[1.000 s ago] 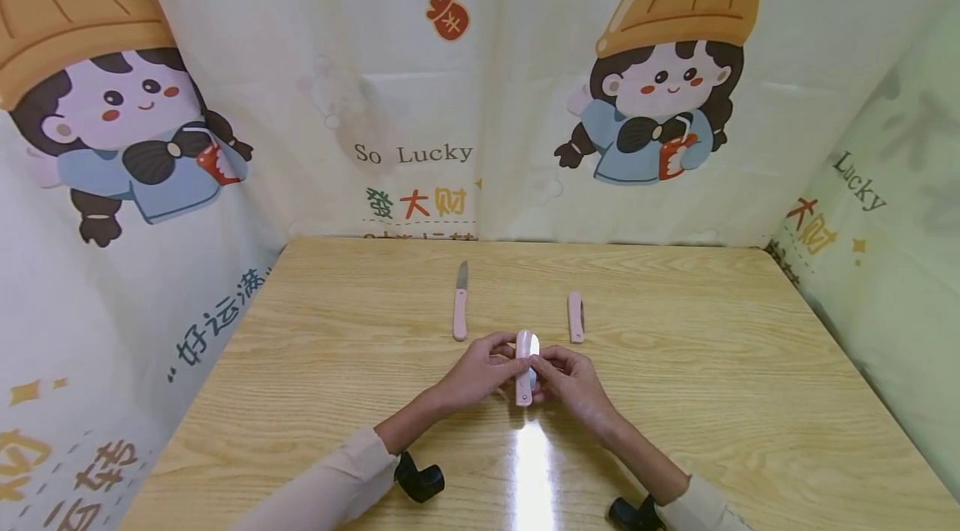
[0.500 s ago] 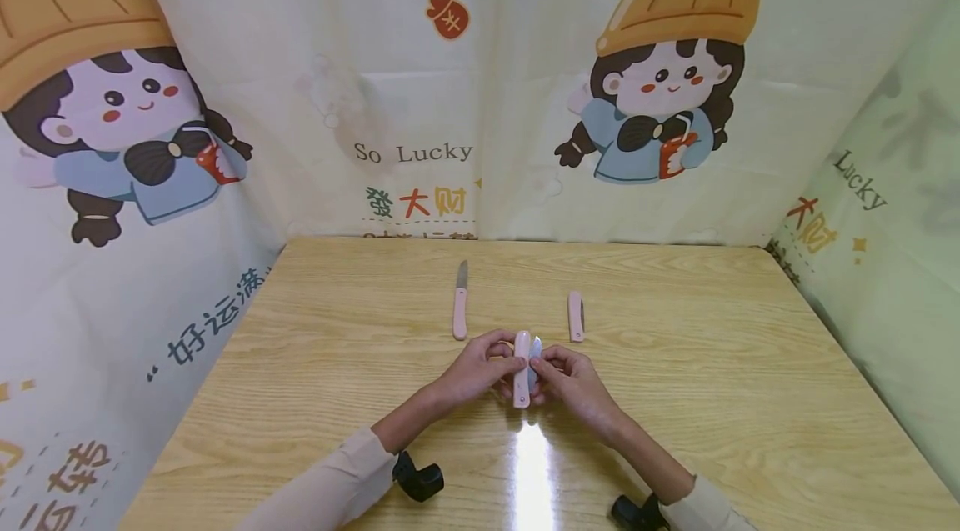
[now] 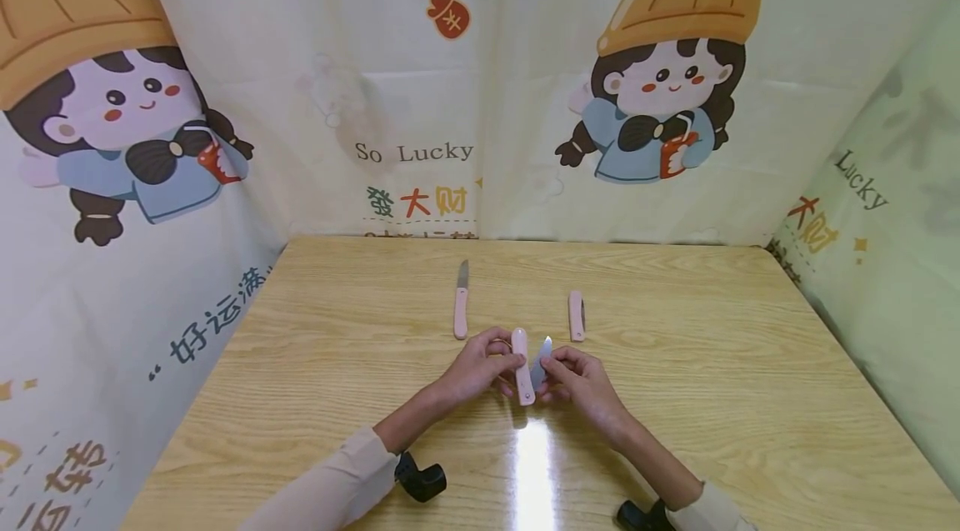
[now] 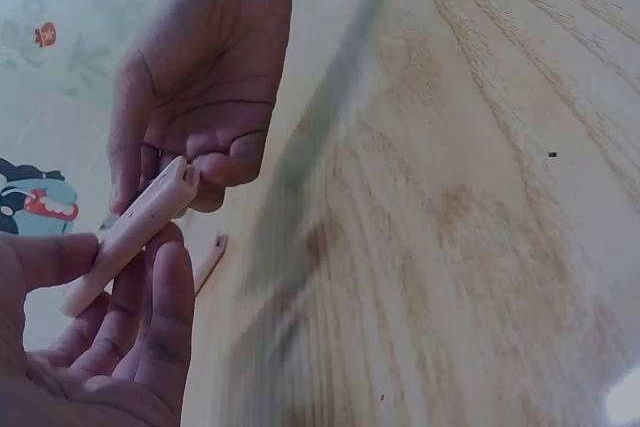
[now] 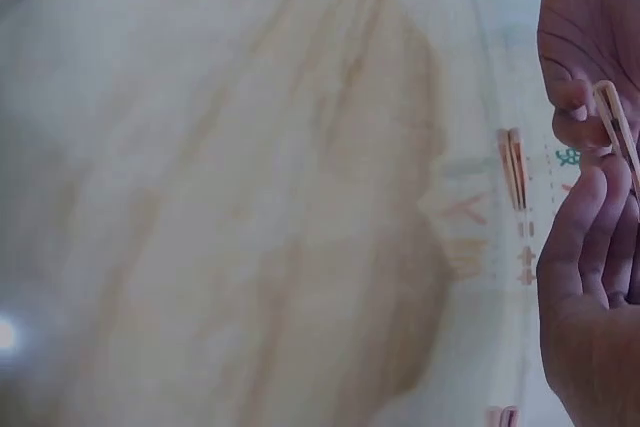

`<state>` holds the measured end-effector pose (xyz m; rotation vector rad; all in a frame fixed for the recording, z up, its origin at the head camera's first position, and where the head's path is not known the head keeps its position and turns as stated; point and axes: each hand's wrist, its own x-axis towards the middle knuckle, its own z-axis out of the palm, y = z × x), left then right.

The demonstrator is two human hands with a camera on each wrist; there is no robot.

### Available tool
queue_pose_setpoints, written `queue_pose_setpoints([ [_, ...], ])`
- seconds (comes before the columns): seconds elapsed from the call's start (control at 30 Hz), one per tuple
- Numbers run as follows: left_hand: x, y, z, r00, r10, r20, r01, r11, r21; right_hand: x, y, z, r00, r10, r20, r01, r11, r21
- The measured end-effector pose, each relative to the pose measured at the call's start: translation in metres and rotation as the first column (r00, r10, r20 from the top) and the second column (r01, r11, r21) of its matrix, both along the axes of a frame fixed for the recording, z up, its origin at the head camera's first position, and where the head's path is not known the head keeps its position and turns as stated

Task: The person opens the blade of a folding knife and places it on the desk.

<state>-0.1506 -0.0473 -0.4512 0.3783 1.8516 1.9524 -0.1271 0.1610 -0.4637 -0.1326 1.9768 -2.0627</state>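
Note:
Above the wooden table, my left hand point(image 3: 472, 368) grips the pink handle point(image 3: 522, 373) of a folding knife between thumb and fingers. My right hand point(image 3: 591, 392) pinches the knife's silver blade point(image 3: 540, 361), which stands out at a slant on the handle's right side, partly unfolded. In the left wrist view the handle point(image 4: 135, 232) lies across the fingers of the left hand point(image 4: 110, 347); the right hand point(image 4: 215, 67) is beyond it and hides most of the blade. The right wrist view catches the slotted side of the handle point(image 5: 616, 129).
Farther back on the table point(image 3: 337, 373) lie two more pink folding knives: one unfolded point(image 3: 461, 314), blade pointing away, and one folded point(image 3: 576, 317). A printed cloth point(image 3: 517, 97) hangs behind the table and along its sides.
The blade has swung out from the handle towards the right, its tip now well apart. My right hand has shifted slightly right with it; the handle has tilted a little.

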Motion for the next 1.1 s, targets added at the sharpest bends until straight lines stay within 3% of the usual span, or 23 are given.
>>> queue_pose_setpoints([
  [0.13, 0.001, 0.001, 0.000, 1.000, 0.012, 0.009, -0.012, 1.000, -0.002, -0.001, -0.001, -0.002, 1.000, -0.018, 0.015, 0.018, 1.000, -0.009],
  [0.4, 0.001, -0.003, 0.005, 1.000, -0.013, 0.001, 0.013, 0.994, -0.110, -0.003, -0.003, -0.002, 1.000, -0.019, 0.005, 0.019, 1.000, 0.002],
  [0.67, -0.002, -0.015, 0.003, 0.995, 0.034, 0.094, -0.031, 0.999, -0.033, -0.003, -0.001, 0.001, 0.998, -0.063, -0.004, 0.063, 0.998, -0.012],
  [0.73, -0.002, -0.020, 0.003, 0.998, 0.023, 0.053, -0.020, 0.997, -0.073, -0.004, 0.000, 0.001, 0.997, -0.076, -0.004, 0.076, 0.997, -0.003],
  [0.8, -0.001, -0.024, 0.004, 0.998, -0.004, -0.059, -0.007, 0.983, -0.185, -0.004, 0.001, 0.001, 0.996, -0.089, 0.001, 0.089, 0.996, 0.013],
  [0.83, -0.001, -0.025, 0.006, 0.988, -0.030, -0.150, -0.009, 0.967, -0.255, -0.005, 0.002, 0.001, 0.995, -0.097, 0.005, 0.097, 0.995, 0.019],
  [0.87, 0.000, -0.027, 0.008, 0.966, -0.070, -0.250, -0.019, 0.941, -0.338, -0.005, 0.003, 0.001, 0.994, -0.107, 0.009, 0.106, 0.994, 0.022],
  [0.9, 0.000, -0.029, 0.010, 0.919, -0.131, -0.371, -0.046, 0.901, -0.431, -0.005, 0.003, 0.000, 0.994, -0.111, 0.011, 0.111, 0.993, 0.027],
  [0.93, 0.001, -0.030, 0.013, 0.847, -0.210, -0.488, -0.087, 0.851, -0.518, -0.005, 0.003, 0.000, 0.994, -0.112, 0.012, 0.112, 0.993, 0.031],
  [0.97, 0.001, -0.031, 0.015, 0.747, -0.303, -0.592, -0.145, 0.795, -0.590, -0.005, 0.003, 0.000, 0.994, -0.105, 0.010, 0.105, 0.994, 0.032],
  [1.0, 0.002, -0.032, 0.018, 0.622, -0.403, -0.672, -0.212, 0.739, -0.639, -0.005, 0.003, 0.000, 0.996, -0.092, 0.009, 0.092, 0.995, 0.034],
  [1.03, 0.002, -0.032, 0.021, 0.487, -0.493, -0.721, -0.285, 0.691, -0.665, -0.004, 0.003, -0.001, 0.997, -0.076, 0.007, 0.075, 0.997, 0.035],
  [1.07, 0.003, -0.032, 0.023, 0.359, -0.569, -0.740, -0.352, 0.652, -0.672, -0.004, 0.002, -0.001, 0.998, -0.059, 0.004, 0.059, 0.998, 0.037],
  [1.1, 0.003, -0.031, 0.024, 0.242, -0.627, -0.741, -0.411, 0.625, -0.663, -0.004, 0.002, -0.001, 0.999, -0.043, 0.001, 0.043, 0.998, 0.041],
])
